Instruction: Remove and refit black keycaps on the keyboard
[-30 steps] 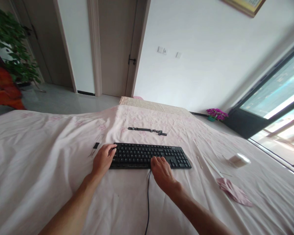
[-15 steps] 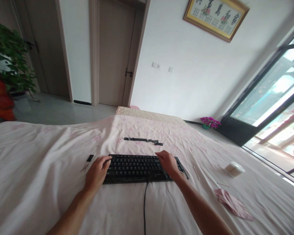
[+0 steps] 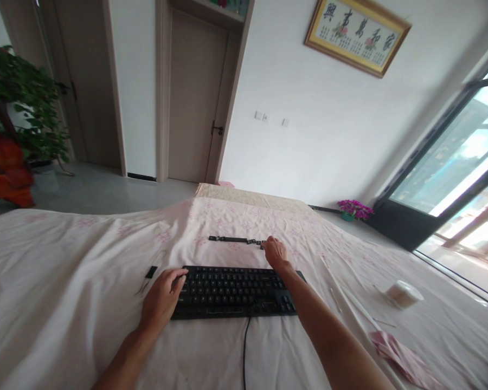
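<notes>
Your left hand (image 3: pixel 162 298) rests at the left end of the keyboard (image 3: pixel 223 287), probably to steady it; its grip is half-curled, and whether it pinches the edge I can't tell. The keyboard lies near you on the cloth (image 3: pixel 203 352). Loose keycaps (image 3: pixel 235 239) sit in a row beyond, likely for easy reach; your right hand (image 3: pixel 275 252) bunches over their right end, its hold hidden.

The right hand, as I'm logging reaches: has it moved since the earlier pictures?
Yes. Judged against the row of loose keys, the right hand has moved forward, from over the keyboard to the row's right end.
</notes>
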### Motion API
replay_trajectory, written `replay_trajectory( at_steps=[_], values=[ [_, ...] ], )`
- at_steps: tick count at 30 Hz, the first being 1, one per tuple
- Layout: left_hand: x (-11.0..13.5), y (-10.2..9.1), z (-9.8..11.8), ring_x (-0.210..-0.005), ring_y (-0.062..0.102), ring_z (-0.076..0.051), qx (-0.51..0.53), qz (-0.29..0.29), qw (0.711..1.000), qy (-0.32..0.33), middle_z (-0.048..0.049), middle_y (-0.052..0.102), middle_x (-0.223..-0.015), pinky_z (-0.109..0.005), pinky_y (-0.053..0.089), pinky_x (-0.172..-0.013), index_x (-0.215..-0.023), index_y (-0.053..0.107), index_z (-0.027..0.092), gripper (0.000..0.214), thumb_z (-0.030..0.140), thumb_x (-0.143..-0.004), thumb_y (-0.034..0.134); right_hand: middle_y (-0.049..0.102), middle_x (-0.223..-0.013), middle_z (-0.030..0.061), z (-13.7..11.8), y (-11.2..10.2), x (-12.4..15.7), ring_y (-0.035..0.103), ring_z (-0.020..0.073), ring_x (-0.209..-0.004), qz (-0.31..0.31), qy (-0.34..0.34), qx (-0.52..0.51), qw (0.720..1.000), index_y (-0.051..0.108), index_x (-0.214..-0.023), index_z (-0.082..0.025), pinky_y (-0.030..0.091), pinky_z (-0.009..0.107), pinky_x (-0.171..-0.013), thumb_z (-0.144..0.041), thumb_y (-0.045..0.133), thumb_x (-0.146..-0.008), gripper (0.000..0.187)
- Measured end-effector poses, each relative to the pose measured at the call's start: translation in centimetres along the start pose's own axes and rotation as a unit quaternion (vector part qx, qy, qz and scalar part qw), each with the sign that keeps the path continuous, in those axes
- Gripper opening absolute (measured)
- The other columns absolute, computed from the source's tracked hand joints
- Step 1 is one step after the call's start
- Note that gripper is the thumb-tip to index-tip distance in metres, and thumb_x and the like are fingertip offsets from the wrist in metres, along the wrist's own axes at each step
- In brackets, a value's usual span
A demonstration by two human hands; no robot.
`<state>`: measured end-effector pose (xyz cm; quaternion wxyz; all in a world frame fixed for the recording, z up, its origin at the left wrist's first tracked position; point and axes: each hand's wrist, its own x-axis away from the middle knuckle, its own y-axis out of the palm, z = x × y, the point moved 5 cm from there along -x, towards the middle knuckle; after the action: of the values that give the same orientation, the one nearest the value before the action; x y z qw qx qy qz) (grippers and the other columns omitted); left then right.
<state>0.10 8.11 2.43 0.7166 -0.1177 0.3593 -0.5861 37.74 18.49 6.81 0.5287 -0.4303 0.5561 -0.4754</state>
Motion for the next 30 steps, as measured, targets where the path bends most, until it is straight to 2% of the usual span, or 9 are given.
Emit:
replay_trajectory(
  at_steps=[6,12,18,24,30],
  values=[
    [-0.1,0.0,0.0,-0.104,0.059,-0.02,0.003,-0.005,1.0,-0.003,-0.0034,0.066,-0.109,-0.036,0.045,-0.094,-0.1,0.066,0.024,0.029,0.033,-0.086,0.042,0.061,-0.108,0.0072,0.0,0.7,-0.9,0.056,0.0183,-0.097,-0.013,-0.007,-0.021,1.0,0.069,-0.094,-0.021,0.033,0.025,-0.074,-0.02,0.054,-0.086,0.017],
    [-0.1,0.0,-0.1,-0.103,0.06,-0.02,0.001,-0.003,1.0,-0.004,-0.0026,0.066,-0.108,-0.035,0.045,-0.094,-0.1,0.066,0.025,0.028,0.033,-0.086,0.043,0.066,-0.101,0.0043,-0.2,0.6,-0.8,0.059,0.016,-0.09,-0.032,-0.004,-0.068,0.997,0.067,-0.095,-0.021,0.034,0.023,-0.069,-0.023,0.055,-0.084,0.016],
    [0.0,-0.1,0.2,-0.104,0.059,-0.02,-0.004,-0.008,1.0,0.002,-0.0038,0.065,-0.109,-0.036,0.044,-0.095,-0.101,0.065,0.024,0.028,0.034,-0.087,0.042,0.07,-0.078,-0.0009,-1.1,1.0,0.1,0.062,0.013,-0.073,-0.09,-0.018,-0.132,0.987,0.072,-0.091,-0.023,0.038,0.02,-0.063,-0.03,0.06,-0.08,0.018],
    [0.0,-0.3,0.6,-0.103,0.059,-0.02,-0.005,-0.008,1.0,-0.002,-0.0039,0.066,-0.108,-0.036,0.045,-0.094,-0.1,0.065,0.024,0.027,0.032,-0.087,0.043,0.072,-0.089,0.0012,-1.7,0.8,0.9,0.064,0.0171,-0.088,-0.083,-0.007,-0.131,0.988,0.075,-0.091,-0.026,0.041,0.022,-0.071,-0.027,0.061,-0.077,0.019],
    [-0.2,-0.3,0.7,-0.103,0.059,-0.02,-0.008,-0.008,1.0,0.0,-0.0034,0.066,-0.108,-0.034,0.044,-0.095,-0.101,0.065,0.023,0.028,0.033,-0.088,0.043,0.072,-0.094,0.0028,-2.4,0.4,1.4,0.063,0.0195,-0.093,-0.08,-0.003,-0.107,0.991,0.075,-0.092,-0.027,0.041,0.024,-0.075,-0.027,0.063,-0.075,0.021]
  ],
)
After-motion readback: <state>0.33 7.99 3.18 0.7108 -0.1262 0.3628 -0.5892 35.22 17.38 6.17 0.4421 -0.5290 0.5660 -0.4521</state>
